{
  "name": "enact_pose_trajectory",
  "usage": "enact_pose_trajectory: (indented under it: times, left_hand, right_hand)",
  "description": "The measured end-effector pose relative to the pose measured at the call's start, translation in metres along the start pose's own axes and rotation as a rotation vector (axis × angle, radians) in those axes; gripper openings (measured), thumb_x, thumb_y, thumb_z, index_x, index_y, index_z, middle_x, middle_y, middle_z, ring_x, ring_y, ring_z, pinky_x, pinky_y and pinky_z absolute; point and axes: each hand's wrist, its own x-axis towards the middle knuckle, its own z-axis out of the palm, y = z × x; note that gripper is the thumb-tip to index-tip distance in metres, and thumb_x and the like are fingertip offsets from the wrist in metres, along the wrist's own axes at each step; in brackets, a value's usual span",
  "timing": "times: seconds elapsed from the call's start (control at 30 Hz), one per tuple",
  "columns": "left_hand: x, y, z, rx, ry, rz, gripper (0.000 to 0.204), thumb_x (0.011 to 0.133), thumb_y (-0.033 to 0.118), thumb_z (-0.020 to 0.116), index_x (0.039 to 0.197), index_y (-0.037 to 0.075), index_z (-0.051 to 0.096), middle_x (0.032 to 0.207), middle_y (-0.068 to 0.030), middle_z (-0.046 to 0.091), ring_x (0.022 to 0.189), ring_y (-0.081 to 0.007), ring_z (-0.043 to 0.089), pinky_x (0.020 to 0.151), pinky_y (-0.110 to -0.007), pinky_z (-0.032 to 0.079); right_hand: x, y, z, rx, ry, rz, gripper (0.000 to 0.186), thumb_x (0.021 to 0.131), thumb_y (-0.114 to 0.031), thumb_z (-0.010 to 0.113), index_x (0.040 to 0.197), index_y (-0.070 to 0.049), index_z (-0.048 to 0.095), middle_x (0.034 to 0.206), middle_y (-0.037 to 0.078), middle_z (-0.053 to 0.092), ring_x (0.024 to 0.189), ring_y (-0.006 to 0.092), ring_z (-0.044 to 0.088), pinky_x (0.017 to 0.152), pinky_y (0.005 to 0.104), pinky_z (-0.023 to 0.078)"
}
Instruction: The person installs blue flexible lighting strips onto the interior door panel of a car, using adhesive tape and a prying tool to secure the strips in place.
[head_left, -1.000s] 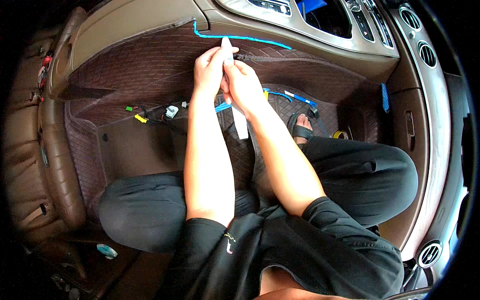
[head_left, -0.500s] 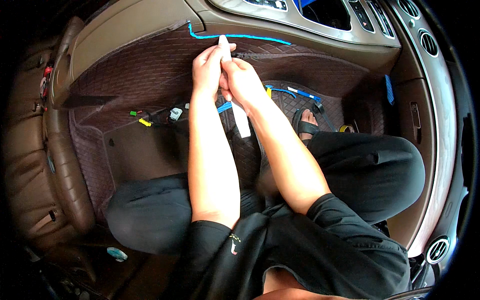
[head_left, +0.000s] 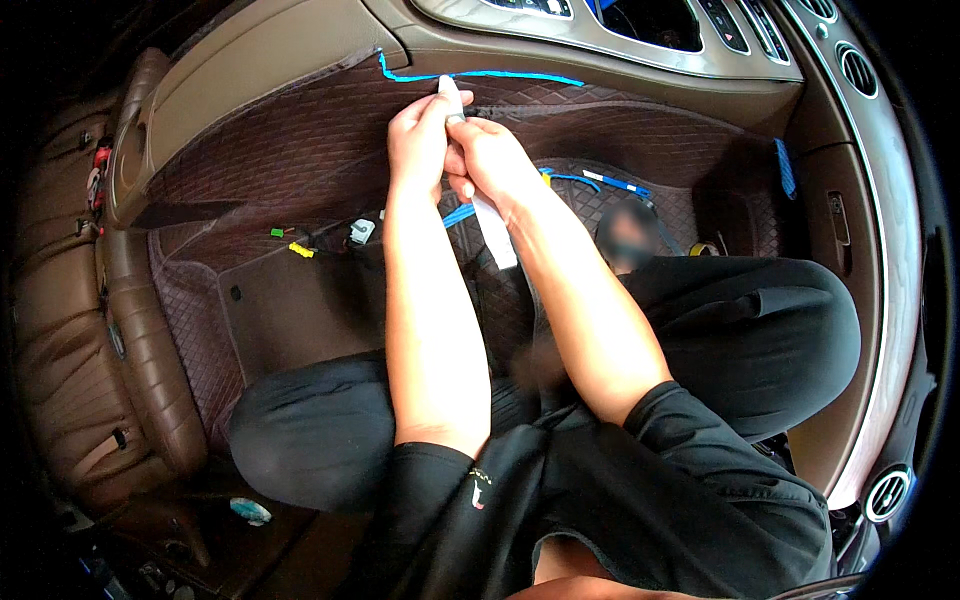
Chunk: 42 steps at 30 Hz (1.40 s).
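Observation:
My left hand [head_left: 422,140] and my right hand [head_left: 492,160] meet close together on a long white flat tool [head_left: 494,228]. Both grip it. Its upper tip [head_left: 449,92] pokes out above my fingers and touches the dark seam under the tan dashboard, just below a thin blue strip [head_left: 480,75] that runs along that edge. The lower end of the tool hangs down past my right wrist. Behind my hands is a dark brown quilted lining [head_left: 300,140]. My legs in black trousers are crossed below.
Loose wires with yellow, green and white connectors [head_left: 320,238] lie on the quilted floor mat to the left. More blue strips [head_left: 610,183] lie to the right. A brown seat base [head_left: 70,330] stands at the left, the centre console with vents [head_left: 860,70] at the upper right.
Both hands with the white tool have moved up toward the seam under the dashboard; the tool's tip now touches just below the blue strip.

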Motion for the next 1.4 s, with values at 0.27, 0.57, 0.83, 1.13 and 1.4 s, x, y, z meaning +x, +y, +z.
enact_pose_trajectory:
  times: [0.27,0.57,0.83,1.13,1.4]
  left_hand:
    - [0.002,0.006,-0.002,0.194,0.013,0.049,0.031,0.104,0.022,0.056,0.109,-0.004,0.073,0.095,-0.0104,0.074,0.078,-0.0141,0.067,0.071,-0.030,0.054]
    - [0.014,0.008,-0.001,0.441,0.048,0.131,0.033,0.106,0.021,0.053,0.108,-0.006,0.071,0.103,-0.0139,0.075,0.090,-0.0182,0.070,0.083,-0.032,0.055]
    - [0.015,0.008,-0.008,0.503,0.018,0.179,0.034,0.106,0.023,0.054,0.106,-0.007,0.072,0.099,-0.0139,0.075,0.090,-0.0173,0.070,0.084,-0.031,0.055]
    - [0.001,0.038,0.005,0.807,0.039,0.131,0.036,0.102,0.025,0.053,0.101,-0.005,0.073,0.095,-0.0142,0.076,0.089,-0.0209,0.071,0.085,-0.034,0.054]
    - [0.013,0.009,-0.026,0.656,0.156,0.338,0.035,0.099,0.032,0.056,0.097,0.002,0.075,0.089,-0.0183,0.074,0.082,-0.0312,0.071,0.078,-0.041,0.053]
  right_hand:
    - [0.009,0.018,0.004,-0.009,0.042,-0.120,0.027,0.106,-0.022,0.042,0.091,-0.004,0.055,0.061,-0.001,0.048,0.044,0.0089,0.042,0.039,0.0259,0.036]
    - [0.026,0.027,0.003,-0.056,0.060,-0.214,0.034,0.110,-0.027,0.039,0.099,-0.001,0.058,0.063,0.001,0.054,0.041,0.0098,0.044,0.038,0.0258,0.037]
    - [0.036,0.037,-0.002,-0.332,0.194,-0.372,0.034,0.107,-0.025,0.045,0.094,0.003,0.059,0.060,0.009,0.061,0.044,0.0172,0.059,0.042,0.0343,0.048]
    - [0.028,0.036,-0.004,-0.167,0.157,-0.285,0.037,0.108,-0.029,0.044,0.090,0.001,0.059,0.060,0.005,0.057,0.043,0.0146,0.054,0.041,0.0309,0.044]
    - [-0.003,0.042,0.003,-0.189,0.155,-0.123,0.034,0.106,-0.027,0.046,0.092,0.001,0.060,0.059,0.005,0.057,0.041,0.0156,0.053,0.042,0.0329,0.045]
